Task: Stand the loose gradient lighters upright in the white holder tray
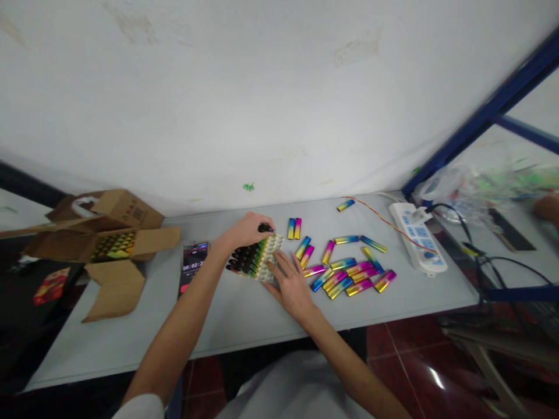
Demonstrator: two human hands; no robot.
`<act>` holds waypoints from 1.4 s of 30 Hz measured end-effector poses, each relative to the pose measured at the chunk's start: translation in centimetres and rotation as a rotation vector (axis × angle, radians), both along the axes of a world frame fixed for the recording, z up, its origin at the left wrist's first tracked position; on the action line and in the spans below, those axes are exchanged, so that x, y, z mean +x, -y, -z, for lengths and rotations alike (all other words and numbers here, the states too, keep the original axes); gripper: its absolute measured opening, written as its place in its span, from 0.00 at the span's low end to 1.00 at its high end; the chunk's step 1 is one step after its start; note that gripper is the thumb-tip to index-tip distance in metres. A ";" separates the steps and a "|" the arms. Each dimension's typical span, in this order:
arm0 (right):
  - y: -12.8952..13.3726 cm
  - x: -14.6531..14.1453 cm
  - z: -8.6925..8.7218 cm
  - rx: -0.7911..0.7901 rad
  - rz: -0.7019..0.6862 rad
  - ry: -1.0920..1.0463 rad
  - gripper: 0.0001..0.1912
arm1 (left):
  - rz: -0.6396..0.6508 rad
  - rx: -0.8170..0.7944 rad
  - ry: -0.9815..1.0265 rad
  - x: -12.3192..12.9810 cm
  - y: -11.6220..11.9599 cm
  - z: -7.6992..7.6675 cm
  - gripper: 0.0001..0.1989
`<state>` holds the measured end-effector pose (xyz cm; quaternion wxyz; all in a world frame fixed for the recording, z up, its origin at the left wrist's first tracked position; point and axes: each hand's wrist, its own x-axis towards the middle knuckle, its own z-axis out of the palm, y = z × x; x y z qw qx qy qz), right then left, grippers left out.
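Observation:
Near the table's middle lies a block of slim pieces (pixel 251 259) in close rows, with black ends on the left, yellow-green middles and white ends on the right. My left hand (pixel 244 230) reaches over its far side, thumb and fingers closed at the far black-ended piece (pixel 264 227). On the near right side, my right hand (pixel 292 285) lies with its fingers stretched out and touching the white ends. Several shiny metallic cases (pixel 336 282) in blue-yellow and pink-yellow lie scattered to the right of that hand. The exact kind of the pieces is too small to tell.
An open cardboard box (pixel 116 279) holding yellow-black pieces stands at the left. A phone (pixel 192 267) showing a timer lies left of the block. A white power strip (pixel 419 238) with cables is at the right end. A person's hand (pixel 548 208) shows at the far right.

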<state>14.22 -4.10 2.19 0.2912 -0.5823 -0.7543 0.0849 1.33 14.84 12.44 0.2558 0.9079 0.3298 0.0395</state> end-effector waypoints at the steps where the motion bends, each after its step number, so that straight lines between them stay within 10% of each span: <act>1: 0.0 0.0 0.0 0.000 0.002 -0.002 0.25 | -0.015 0.021 -0.012 0.1 0.1 0.2 0.12; 12: -0.2 -0.1 0.4 0.022 0.004 -0.048 0.27 | -0.085 0.202 -0.193 1.8 1.1 0.7 0.12; 19: 2.0 1.7 -2.2 0.207 0.077 -0.325 0.12 | -0.281 0.295 0.342 2.8 5.9 -0.2 0.15; 24: 4.4 5.2 -3.5 0.277 0.287 -0.489 0.09 | -0.372 0.138 0.390 6.2 9.9 3.4 0.09; 31: 6.8 9.8 -3.6 0.319 0.408 -0.460 0.05 | -0.424 0.040 0.289 8.8 9.4 8.5 0.10; 42: 6.9 12.0 -4.1 0.292 0.481 -0.461 0.10 | -0.504 -0.118 0.625 8.0 11.5 6.1 0.12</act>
